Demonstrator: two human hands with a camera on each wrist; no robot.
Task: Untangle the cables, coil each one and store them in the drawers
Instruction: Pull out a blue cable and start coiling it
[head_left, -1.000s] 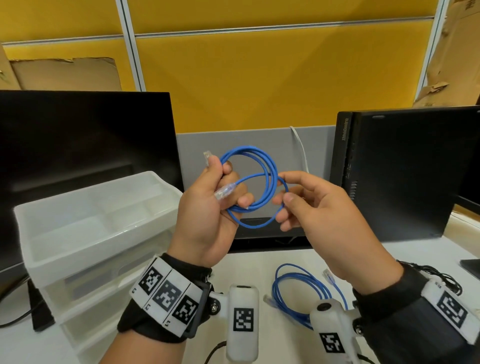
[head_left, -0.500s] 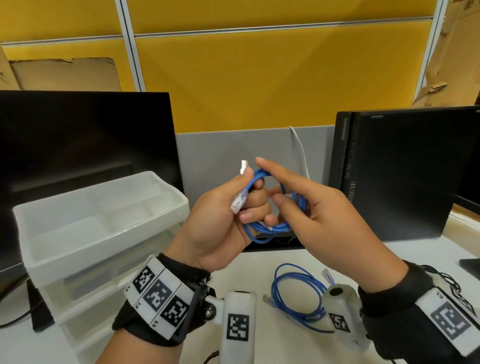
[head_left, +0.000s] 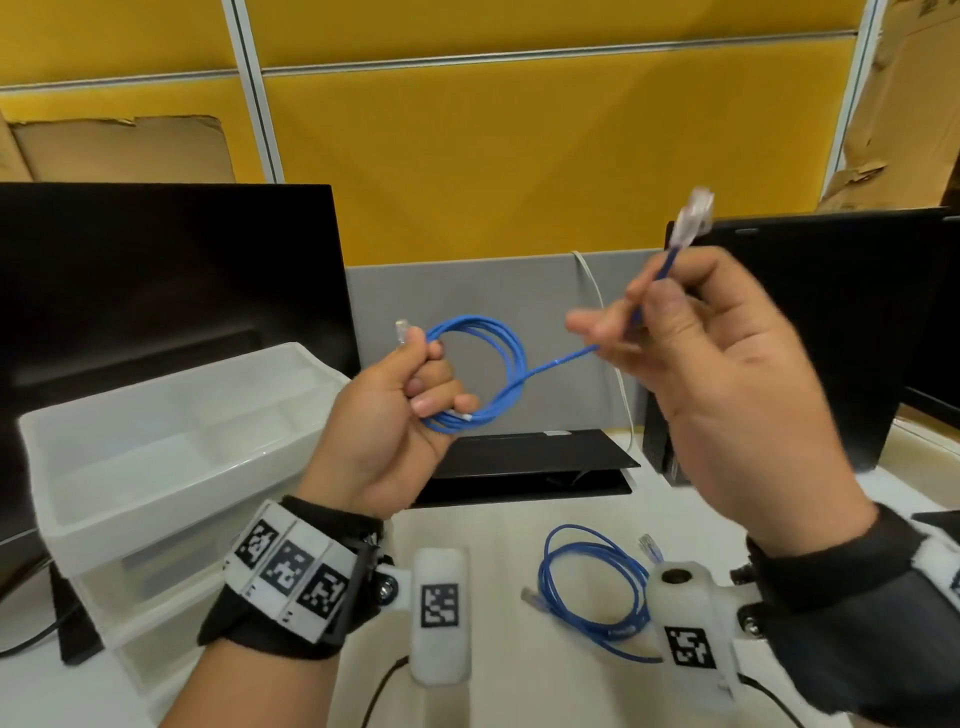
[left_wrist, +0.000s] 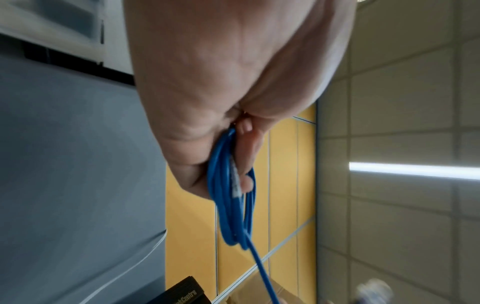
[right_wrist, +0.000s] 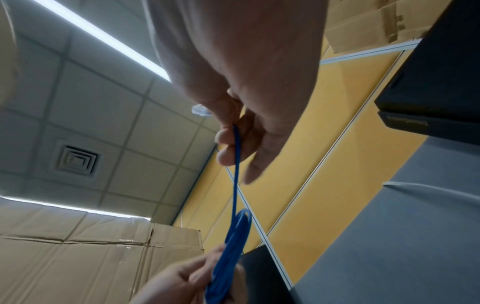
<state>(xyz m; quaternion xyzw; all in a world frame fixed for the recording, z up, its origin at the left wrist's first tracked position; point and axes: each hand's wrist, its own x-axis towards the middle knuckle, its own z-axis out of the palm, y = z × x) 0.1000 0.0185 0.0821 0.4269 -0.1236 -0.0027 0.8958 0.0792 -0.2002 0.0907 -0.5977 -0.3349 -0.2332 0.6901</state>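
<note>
Desk (head_left: 509, 691) white, yellow partition (head_left: 467, 156) behind, drawers (head_left: 156, 467) left.

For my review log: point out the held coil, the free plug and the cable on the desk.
held coil (head_left: 511, 358), head view, right arc.
free plug (head_left: 693, 215), head view, clear body.
cable on the desk (head_left: 550, 587), head view, left loop.

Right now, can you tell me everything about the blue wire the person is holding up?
The blue cable is thin and round, rubbery looking, with a clear plastic plug on each end. Most of it is wound into a few round loops, held up in the air above the desk. The left hand grips the loops, one plug poking up past the thumb. One straight end stretches over to the right hand, which pinches it just below the other plug, blurred.
</note>
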